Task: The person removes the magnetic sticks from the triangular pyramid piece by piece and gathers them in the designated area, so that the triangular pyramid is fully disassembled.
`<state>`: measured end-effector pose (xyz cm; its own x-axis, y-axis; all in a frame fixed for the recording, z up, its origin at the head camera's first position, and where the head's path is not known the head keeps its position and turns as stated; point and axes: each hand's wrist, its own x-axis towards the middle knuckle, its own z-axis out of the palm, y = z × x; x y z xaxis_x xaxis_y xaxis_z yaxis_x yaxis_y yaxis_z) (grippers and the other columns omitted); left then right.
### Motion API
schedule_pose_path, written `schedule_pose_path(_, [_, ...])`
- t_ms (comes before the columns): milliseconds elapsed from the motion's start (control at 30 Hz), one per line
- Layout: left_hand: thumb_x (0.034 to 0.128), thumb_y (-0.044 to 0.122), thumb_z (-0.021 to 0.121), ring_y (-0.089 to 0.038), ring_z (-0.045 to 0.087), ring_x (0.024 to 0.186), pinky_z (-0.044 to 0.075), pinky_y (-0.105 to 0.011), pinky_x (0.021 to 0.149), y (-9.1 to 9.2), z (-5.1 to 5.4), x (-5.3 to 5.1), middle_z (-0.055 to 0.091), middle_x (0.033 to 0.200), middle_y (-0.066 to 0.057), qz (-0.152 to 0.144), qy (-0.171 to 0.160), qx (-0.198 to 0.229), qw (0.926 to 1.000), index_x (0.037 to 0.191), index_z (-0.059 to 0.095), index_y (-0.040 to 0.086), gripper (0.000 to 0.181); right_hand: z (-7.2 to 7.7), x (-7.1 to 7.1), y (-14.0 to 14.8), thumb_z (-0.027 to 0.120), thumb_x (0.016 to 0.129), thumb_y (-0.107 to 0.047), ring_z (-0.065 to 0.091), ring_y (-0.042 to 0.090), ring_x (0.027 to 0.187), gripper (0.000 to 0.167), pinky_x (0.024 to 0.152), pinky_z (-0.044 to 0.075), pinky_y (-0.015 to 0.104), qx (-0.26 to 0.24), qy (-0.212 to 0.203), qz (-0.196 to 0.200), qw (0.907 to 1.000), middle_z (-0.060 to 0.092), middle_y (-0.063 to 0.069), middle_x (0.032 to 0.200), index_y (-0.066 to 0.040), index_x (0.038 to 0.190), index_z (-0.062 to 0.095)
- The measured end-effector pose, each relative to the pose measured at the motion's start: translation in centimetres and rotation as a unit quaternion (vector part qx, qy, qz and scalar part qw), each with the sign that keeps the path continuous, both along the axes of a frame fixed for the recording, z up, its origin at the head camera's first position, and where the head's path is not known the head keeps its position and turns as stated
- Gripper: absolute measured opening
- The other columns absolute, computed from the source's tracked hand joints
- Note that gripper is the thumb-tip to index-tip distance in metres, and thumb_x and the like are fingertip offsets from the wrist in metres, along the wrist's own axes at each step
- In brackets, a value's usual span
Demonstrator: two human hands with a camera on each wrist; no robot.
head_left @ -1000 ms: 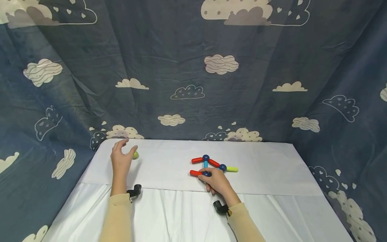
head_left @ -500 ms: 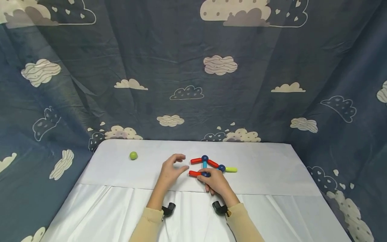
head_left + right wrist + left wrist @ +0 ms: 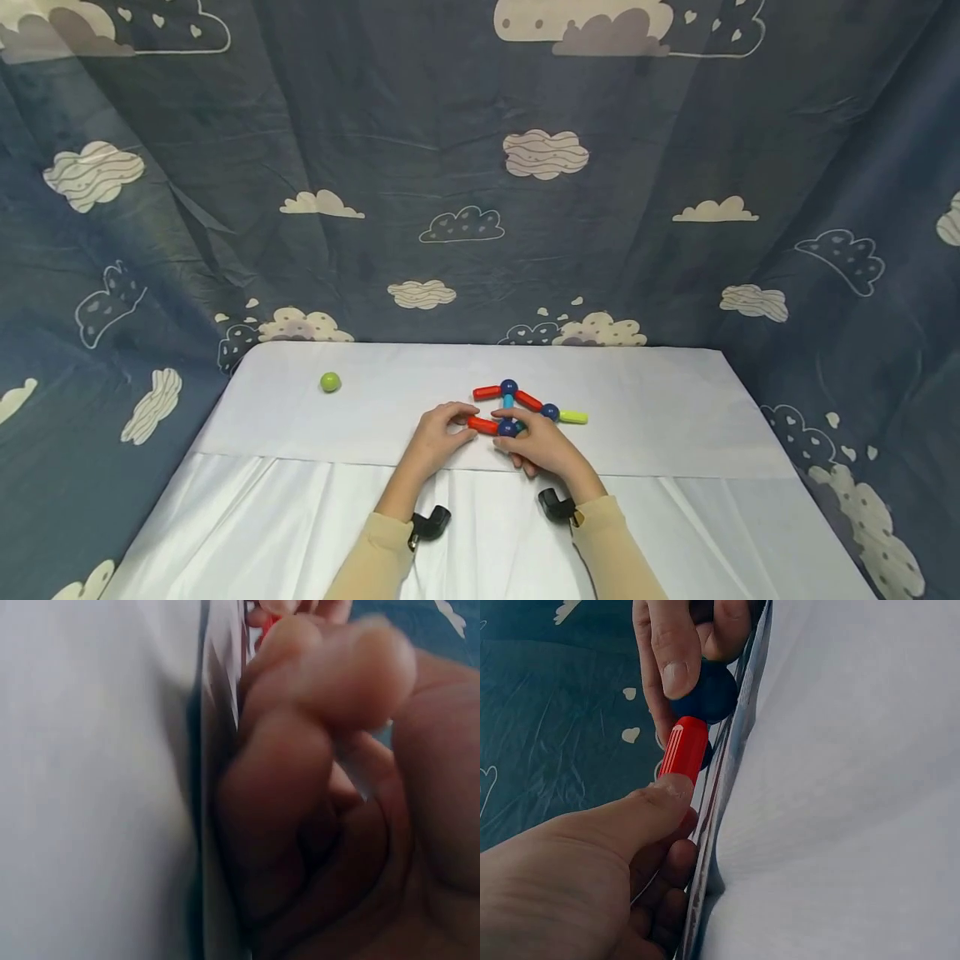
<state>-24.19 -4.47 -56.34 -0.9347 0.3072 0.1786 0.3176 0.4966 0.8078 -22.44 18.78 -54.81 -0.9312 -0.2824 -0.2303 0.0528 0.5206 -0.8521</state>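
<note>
Several coloured rods and dark blue balls form a joined piece on the white table. My left hand (image 3: pixel 437 439) pinches the near red rod (image 3: pixel 482 426) by its left end; in the left wrist view the thumb lies on this red rod (image 3: pixel 684 750). At the rod's other end is a blue ball (image 3: pixel 507 428), held by the fingers of my right hand (image 3: pixel 546 443). Behind are a blue rod (image 3: pixel 508 402), another blue ball (image 3: pixel 509 387) and two red rods (image 3: pixel 487 392). A third ball (image 3: pixel 551 412) joins a yellow-green rod (image 3: pixel 573 417). The right wrist view shows mostly curled fingers.
A green ball (image 3: pixel 330 382) lies alone toward the back left of the white table (image 3: pixel 660 425). Behind the table hangs a dark curtain (image 3: pixel 420 133) with cloud prints.
My left hand has come from beside the green ball at the left to the near red rod and taken hold of it. The right hand has stayed nearly in place at the blue ball.
</note>
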Motion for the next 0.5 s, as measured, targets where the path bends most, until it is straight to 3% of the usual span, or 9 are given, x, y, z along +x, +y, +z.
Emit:
schedule_pose_path(233, [0.0924,0.016,0.082,-0.020,0.069,0.100,0.055,-0.038,0.093,0.10,-0.10,-0.06,0.077,0.108,-0.004,0.012,0.001,-0.005,0.9999,0.115,0.079,0.012,0.023,-0.08,-0.24,0.86,0.070,0.103,-0.023,0.053,0.013,0.043,0.042,0.049,0.047,0.023,-0.049,-0.018,0.025,0.9983,0.065,0.003,0.067,-0.016,0.143,0.058])
schedule_pose_path(500, [0.0923,0.018,0.083,-0.015,0.066,0.094,0.053,-0.033,0.087,-0.02,0.03,0.09,0.078,0.102,-0.002,0.008,-0.012,-0.008,0.9999,0.107,0.081,0.014,0.015,-0.26,-0.28,0.81,0.068,0.105,-0.020,0.054,0.013,0.044,0.036,0.051,0.050,0.024,-0.052,-0.024,0.024,0.9981,0.065,0.003,0.067,-0.016,0.139,0.058])
